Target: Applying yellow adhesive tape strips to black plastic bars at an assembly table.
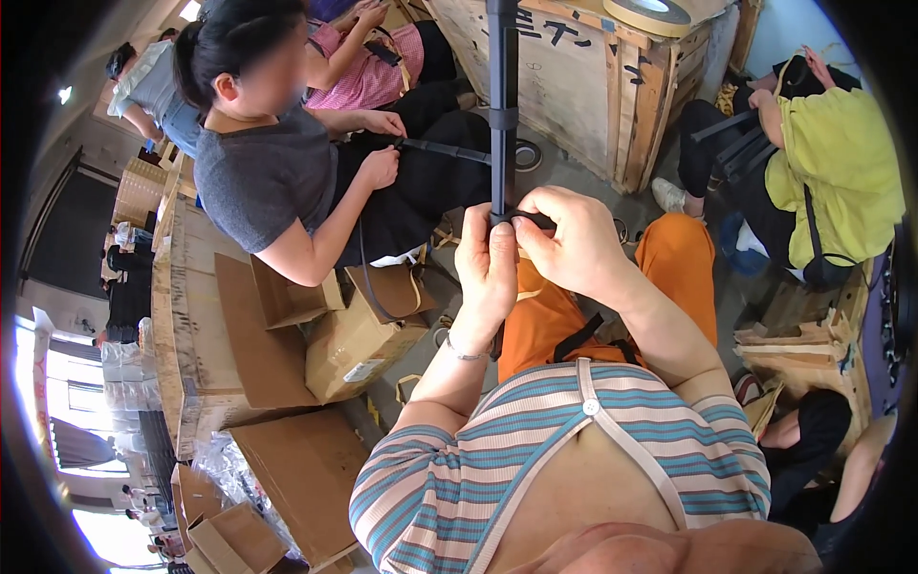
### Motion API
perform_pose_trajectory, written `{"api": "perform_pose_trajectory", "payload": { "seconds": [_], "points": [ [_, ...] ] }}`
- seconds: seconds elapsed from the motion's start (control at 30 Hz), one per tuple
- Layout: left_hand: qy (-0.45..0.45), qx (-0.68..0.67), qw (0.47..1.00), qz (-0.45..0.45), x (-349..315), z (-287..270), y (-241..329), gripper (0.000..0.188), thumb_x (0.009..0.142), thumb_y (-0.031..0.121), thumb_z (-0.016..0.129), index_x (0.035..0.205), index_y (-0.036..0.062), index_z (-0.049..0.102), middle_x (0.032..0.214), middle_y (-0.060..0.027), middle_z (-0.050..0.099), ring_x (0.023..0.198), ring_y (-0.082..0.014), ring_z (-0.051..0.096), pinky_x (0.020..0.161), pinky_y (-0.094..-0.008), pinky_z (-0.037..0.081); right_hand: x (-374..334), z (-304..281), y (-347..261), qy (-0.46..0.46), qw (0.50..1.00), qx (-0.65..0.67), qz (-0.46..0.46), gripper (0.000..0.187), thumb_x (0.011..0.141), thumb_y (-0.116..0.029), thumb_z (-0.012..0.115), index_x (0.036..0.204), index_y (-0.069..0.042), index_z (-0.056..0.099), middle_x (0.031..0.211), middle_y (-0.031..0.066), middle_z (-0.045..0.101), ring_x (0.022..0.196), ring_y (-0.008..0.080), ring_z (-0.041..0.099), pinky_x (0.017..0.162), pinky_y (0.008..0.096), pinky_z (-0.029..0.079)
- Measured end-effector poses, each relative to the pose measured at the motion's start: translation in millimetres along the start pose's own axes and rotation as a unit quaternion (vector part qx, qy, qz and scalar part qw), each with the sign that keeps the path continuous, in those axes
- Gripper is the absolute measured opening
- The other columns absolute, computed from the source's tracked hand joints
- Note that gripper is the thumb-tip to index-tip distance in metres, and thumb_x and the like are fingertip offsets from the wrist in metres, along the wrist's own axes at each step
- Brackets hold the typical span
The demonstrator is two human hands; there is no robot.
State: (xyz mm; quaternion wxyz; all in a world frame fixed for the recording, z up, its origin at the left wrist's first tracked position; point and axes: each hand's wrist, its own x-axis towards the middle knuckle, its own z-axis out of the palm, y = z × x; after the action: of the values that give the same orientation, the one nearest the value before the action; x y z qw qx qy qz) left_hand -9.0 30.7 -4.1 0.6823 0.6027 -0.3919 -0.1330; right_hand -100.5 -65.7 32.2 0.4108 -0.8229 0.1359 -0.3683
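Note:
A long black pole (502, 96) stands upright in front of me and runs out of the top of the picture. My left hand (485, 270) wraps its fingers around the pole's lower end. My right hand (570, 239) pinches a small black part at that same end, thumb against my left thumb. Both hands hover above my orange-trousered lap (555, 316). A black strap (579, 337) lies across my thigh.
A person in a grey shirt (263, 172) sits left of me, holding another black rod (445, 150). A wooden crate (593, 81) with a tape roll (647, 13) stands ahead. Cardboard boxes (354, 349) pile at lower left. A person in yellow (837, 163) sits at right.

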Motion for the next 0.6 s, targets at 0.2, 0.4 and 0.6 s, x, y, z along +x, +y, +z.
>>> {"api": "perform_pose_trajectory", "payload": {
  "seconds": [0.2, 0.4, 0.6],
  "points": [
    [0.014, 0.163, 0.977, 0.136, -0.6, -0.7, -9.7, 0.013, 0.086, 0.009, 0.052, 0.097, 0.0014, 0.051, 0.066, -0.0061, 0.050, 0.055, -0.0159, 0.046, 0.053, -0.0261, 0.039, -4.5, 10.7, 9.0, 0.045, 0.998, 0.016, 0.028, 0.010, 0.070, -0.011, 0.061, 0.071, -0.002, 0.058, 0.067, 0.0115, 0.058, 0.056, 0.0288, 0.058, 0.050, 0.0357, 0.045],
    [0.011, 0.231, 0.967, 0.106, -4.4, -2.9, -14.7, 0.014, 0.087, 0.010, 0.050, 0.097, 0.0016, 0.052, 0.071, -0.0104, 0.055, 0.061, -0.0208, 0.055, 0.056, -0.0292, 0.043, -0.7, 19.5, 30.9, -0.013, 0.981, 0.054, 0.187, 0.011, 0.072, -0.011, 0.059, 0.072, 0.000, 0.060, 0.065, 0.0144, 0.058, 0.054, 0.0204, 0.057, 0.050, 0.0303, 0.043],
    [-0.097, 0.108, 0.975, 0.167, -2.5, 8.1, 12.7, 0.021, 0.090, 0.014, 0.040, 0.102, 0.0007, 0.050, 0.063, -0.0051, 0.052, 0.049, -0.0156, 0.049, 0.050, -0.0248, 0.041, -32.3, 43.3, 135.1, -0.009, 0.958, 0.010, 0.287, 0.023, 0.075, -0.024, 0.062, 0.073, -0.001, 0.062, 0.068, 0.0157, 0.061, 0.064, 0.0291, 0.059, 0.062, 0.0336, 0.045]
  ]
}}
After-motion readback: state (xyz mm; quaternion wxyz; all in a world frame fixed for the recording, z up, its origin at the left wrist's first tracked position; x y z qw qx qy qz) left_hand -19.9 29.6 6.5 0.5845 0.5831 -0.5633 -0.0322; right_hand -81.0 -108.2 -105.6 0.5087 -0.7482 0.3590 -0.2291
